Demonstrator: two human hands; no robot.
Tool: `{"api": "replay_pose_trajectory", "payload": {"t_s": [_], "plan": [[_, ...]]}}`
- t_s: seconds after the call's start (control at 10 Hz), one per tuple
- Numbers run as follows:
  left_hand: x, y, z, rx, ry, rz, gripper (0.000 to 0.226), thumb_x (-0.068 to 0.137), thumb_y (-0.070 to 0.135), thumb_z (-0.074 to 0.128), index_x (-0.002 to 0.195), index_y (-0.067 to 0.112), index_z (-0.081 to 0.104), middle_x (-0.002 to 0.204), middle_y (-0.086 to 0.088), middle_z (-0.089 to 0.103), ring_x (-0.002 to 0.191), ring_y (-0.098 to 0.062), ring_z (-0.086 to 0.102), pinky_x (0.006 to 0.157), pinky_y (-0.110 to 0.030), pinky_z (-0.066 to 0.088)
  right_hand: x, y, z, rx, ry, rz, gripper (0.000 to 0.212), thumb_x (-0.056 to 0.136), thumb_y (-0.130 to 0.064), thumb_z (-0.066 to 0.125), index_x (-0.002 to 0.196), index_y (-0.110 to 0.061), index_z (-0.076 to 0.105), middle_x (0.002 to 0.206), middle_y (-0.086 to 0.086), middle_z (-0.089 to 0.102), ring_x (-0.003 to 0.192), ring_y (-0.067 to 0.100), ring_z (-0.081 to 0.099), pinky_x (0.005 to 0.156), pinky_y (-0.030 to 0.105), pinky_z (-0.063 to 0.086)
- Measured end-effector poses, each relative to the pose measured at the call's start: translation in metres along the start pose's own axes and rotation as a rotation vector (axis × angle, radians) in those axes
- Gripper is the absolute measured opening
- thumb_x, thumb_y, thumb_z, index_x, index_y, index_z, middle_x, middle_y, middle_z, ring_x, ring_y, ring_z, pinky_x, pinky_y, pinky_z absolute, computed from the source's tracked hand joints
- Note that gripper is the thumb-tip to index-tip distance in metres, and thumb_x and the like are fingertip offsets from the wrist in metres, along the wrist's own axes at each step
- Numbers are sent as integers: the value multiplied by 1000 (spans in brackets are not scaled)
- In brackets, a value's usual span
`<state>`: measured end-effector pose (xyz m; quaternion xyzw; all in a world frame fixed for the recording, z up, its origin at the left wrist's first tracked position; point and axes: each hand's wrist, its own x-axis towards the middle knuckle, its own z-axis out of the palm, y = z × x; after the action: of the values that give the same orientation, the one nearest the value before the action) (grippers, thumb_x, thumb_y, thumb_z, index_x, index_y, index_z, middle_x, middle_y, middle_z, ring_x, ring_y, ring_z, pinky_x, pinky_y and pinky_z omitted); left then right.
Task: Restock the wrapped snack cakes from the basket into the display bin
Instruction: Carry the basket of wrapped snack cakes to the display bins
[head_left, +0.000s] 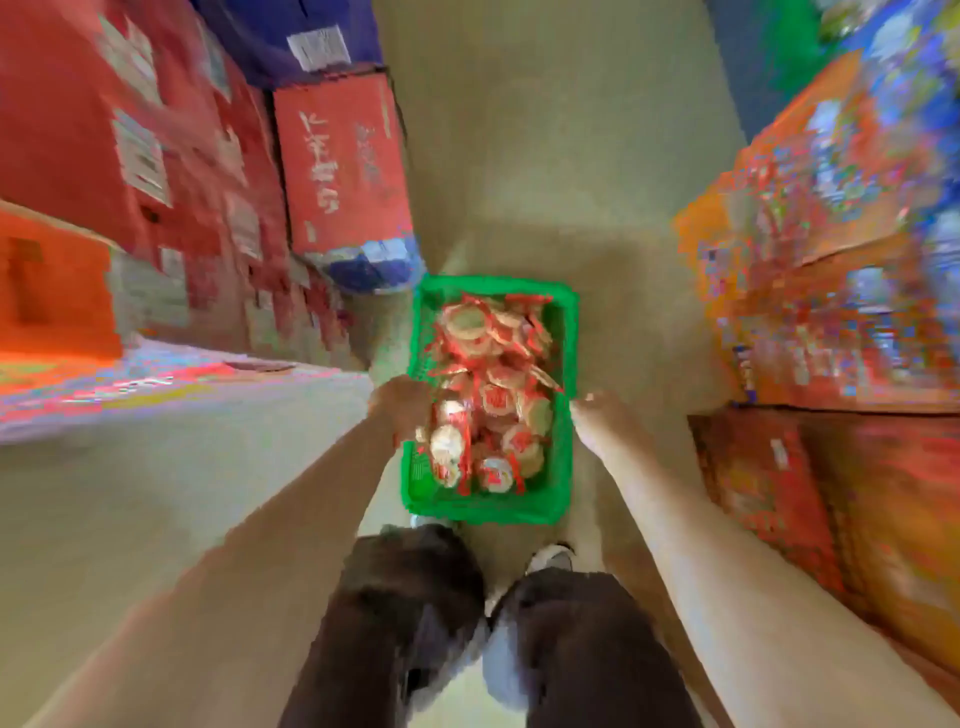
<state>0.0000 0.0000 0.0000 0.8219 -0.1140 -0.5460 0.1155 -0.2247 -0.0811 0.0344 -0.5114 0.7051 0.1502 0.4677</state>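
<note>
You are looking straight down at a green basket that sits on the tan floor just ahead of your feet, at about the 12 o'clock side of your shoes. The basket is heaped with wrapped snack cakes, round pale cakes in clear film with red printed ends, piled highest toward its near half. Your left hand is at the basket's 9 o'clock rim, its fingers curled over the edge and down among the cakes; the blur is too heavy to tell whether they grip the rim, a cake, or nothing. Your right hand is at the 3 o'clock rim, touching or just beside it, and you cannot tell from this view how its fingers lie or whether they hold anything. Both bare forearms reach down from the lower corners of the view toward the basket. Your dark trousers and light shoes fill the 6 o'clock side, toes just short of the basket's near wall. Stacked red cartons stand at 10 to 11 o'clock, and a shelf of orange and blue packaged goods runs along 2 to 4 o'clock. The display bin cannot be made out in the blurred surroundings.
</note>
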Motion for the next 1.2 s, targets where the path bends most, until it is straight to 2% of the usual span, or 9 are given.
{"api": "replay_pose_trajectory", "payload": {"t_s": [0.2, 0.3, 0.4, 0.5, 0.6, 0.8, 0.9, 1.0, 1.2], "plan": [[124, -55, 46, 113, 133, -108, 59, 94, 25, 56, 143, 2, 35, 140, -22, 46, 127, -39, 47, 104, -40, 42, 177, 73, 106, 69, 57, 111, 41, 95, -21, 56, 130, 0, 52, 123, 19, 58, 116, 34, 56, 79, 27, 36], [150, -60, 54, 58, 78, -118, 56, 94, 24, 57, 140, -2, 39, 128, -24, 54, 116, -30, 58, 92, -33, 49, 199, 73, 109, 3, 93, 150, 38, 89, -20, 65, 120, 2, 61, 122, 24, 63, 113, 37, 60, 74, 31, 41], [157, -57, 51, -157, 3, -143, 37, 89, 21, 61, 119, -2, 61, 74, -10, 64, 58, -13, 62, 52, -20, 46, 207, 75, 103, -69, 83, 122, 36, 87, -22, 68, 116, -2, 61, 116, 22, 64, 108, 37, 62, 77, 33, 46], [135, -40, 41, -259, -28, -175, 24, 84, 23, 62, 104, 9, 64, 68, -2, 62, 56, -15, 57, 48, -20, 40, 197, 74, 75, -110, 97, 84, 30, 91, -21, 62, 115, -3, 60, 116, 22, 64, 108, 38, 61, 80, 33, 46], [83, -13, 29, -306, -138, -201, 14, 81, 27, 62, 88, 15, 64, 66, 0, 65, 58, -16, 60, 55, -23, 48, 157, 65, 24, -128, 125, 95, 30, 95, -19, 56, 118, -2, 62, 116, 24, 65, 106, 39, 61, 84, 37, 49], [-58, 89, -29, -280, -68, 44, 47, 61, 40, 55, 93, 7, 68, 83, -13, 62, 77, -24, 54, 71, -34, 38, 32, -4, -118, -70, 242, 84, 20, 100, -18, 50, 111, -5, 60, 106, 19, 64, 87, 33, 60, 60, 29, 44], [-133, 151, -75, -348, 23, 113, 49, 64, 38, 57, 100, 6, 69, 85, -10, 64, 77, -22, 56, 69, -32, 43, -37, -55, -185, 108, 290, 29, 2, 98, -19, 51, 100, -18, 52, 91, 7, 58, 74, 22, 52, 54, 23, 36], [-198, 215, -123, -347, 74, 176, 28, 71, 34, 56, 84, 10, 65, 80, -7, 60, 71, -22, 53, 65, -27, 42, -90, -98, -243, 387, 305, 85, 14, 94, -26, 55, 81, -24, 51, 81, -5, 51, 66, 12, 49, 54, 18, 40], [-255, 322, -200, -357, 138, 276, 37, 93, 23, 53, 118, -3, 62, 101, -15, 60, 75, -21, 52, 53, -14, 42, -157, -208, -343, 692, 302, 4, 24, 94, -22, 55, 70, -24, 51, 71, -10, 51, 58, 4, 47, 38, 9, 39]]}}
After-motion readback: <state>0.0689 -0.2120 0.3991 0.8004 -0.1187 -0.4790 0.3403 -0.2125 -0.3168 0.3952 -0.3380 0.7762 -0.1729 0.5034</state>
